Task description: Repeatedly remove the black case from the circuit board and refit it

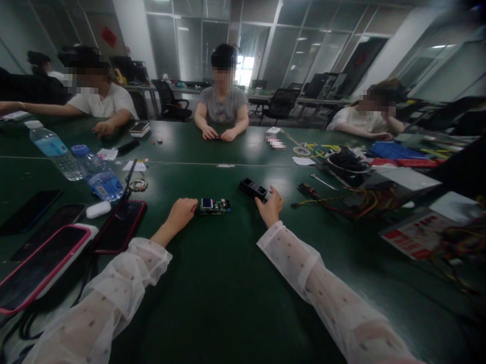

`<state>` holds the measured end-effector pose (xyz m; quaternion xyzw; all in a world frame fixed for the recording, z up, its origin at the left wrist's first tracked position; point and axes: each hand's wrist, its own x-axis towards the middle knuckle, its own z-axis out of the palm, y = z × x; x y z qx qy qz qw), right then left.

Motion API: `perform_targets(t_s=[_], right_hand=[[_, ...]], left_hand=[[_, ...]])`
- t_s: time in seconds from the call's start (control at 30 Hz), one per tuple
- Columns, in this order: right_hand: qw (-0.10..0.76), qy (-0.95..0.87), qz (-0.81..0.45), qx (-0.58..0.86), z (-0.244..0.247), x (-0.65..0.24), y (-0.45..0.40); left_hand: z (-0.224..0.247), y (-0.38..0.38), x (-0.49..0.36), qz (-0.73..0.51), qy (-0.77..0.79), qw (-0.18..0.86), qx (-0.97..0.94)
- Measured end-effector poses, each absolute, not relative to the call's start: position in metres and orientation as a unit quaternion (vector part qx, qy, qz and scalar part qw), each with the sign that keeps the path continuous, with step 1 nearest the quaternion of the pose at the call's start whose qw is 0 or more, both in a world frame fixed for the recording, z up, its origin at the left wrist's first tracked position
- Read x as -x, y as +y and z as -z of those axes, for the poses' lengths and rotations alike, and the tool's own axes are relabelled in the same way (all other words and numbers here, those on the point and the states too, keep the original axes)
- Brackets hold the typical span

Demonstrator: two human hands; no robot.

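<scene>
On the green table, a small circuit board [214, 206] with a little screen lies just right of my left hand [182, 214]. The fingers of that hand are curled in near the board's left end; whether they hold anything is hidden. A black rectangular case [253, 189] with openings in its top lies tilted, up and to the right of the board. My right hand [271, 205] is at the case's right end, thumb and fingers apart, with the thumb close to its lower edge.
Phones [121, 226], a white earbud case [98, 210] and two water bottles [101, 180] lie or stand at the left. At the right are a wrench [324, 181], tangled cables [338, 206] and metal power supply boxes [420, 230]. Three people sit across the green table [222, 308].
</scene>
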<state>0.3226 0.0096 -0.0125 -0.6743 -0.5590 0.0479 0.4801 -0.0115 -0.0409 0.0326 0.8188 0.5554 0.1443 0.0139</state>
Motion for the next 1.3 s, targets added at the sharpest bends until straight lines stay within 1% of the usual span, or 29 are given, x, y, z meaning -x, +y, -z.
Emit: perform_targets(t_s=[0.13, 0.43, 0.57, 0.8, 1.03, 1.13, 1.3], right_hand=[[0.496, -0.558, -0.049, 0.663, 0.013, -0.322, 0.009], [0.467, -0.556, -0.08, 0.683, 0.015, -0.324, 0.012], [0.473, -0.552, -0.081, 0.682, 0.016, -0.326, 0.013], [0.431, -0.559, -0.069, 0.704, 0.014, -0.325, 0.011], [0.455, -0.59, -0.065, 0.664, 0.007, -0.321, 0.008], [0.458, -0.655, -0.051, 0.599, -0.005, -0.306, -0.004], [0.466, -0.714, -0.099, 0.513, -0.021, -0.274, -0.03]], left_hand=[[-0.034, -0.041, 0.011, -0.142, 0.559, 0.015, -0.817], [-0.033, -0.04, 0.01, -0.132, 0.553, -0.008, -0.823], [-0.034, -0.04, 0.01, -0.135, 0.552, -0.003, -0.823], [-0.034, -0.041, 0.01, -0.142, 0.552, 0.005, -0.821], [-0.034, -0.041, 0.01, -0.132, 0.562, 0.016, -0.816], [-0.032, -0.04, 0.011, -0.132, 0.559, 0.007, -0.819], [-0.031, -0.039, 0.01, -0.124, 0.556, -0.024, -0.822]])
